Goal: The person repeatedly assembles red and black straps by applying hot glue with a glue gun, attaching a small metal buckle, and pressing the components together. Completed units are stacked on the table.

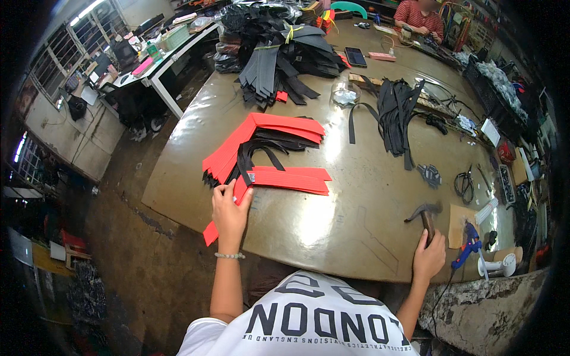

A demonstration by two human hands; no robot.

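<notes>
My left hand (230,216) is closed at the table's near left edge, thumb and fingers pinching a long red strip (211,232) whose lower end hangs past the edge. Beside those fingers lie stacked red strips (291,180), with a black strap (244,155) looped over them. Behind is a bent pile of red and black strips (256,126). At the right, my right hand (430,256) wraps round the wooden handle of a hammer (428,221), its dark head over the tabletop.
On the brown table (309,231) are bundled black strips (279,59), black straps (395,113), a phone (355,56) and a clear round container (345,95). Scissors (465,185), a blue glue gun (469,246) and a white spool (502,266) lie right. Another person (419,21) sits across.
</notes>
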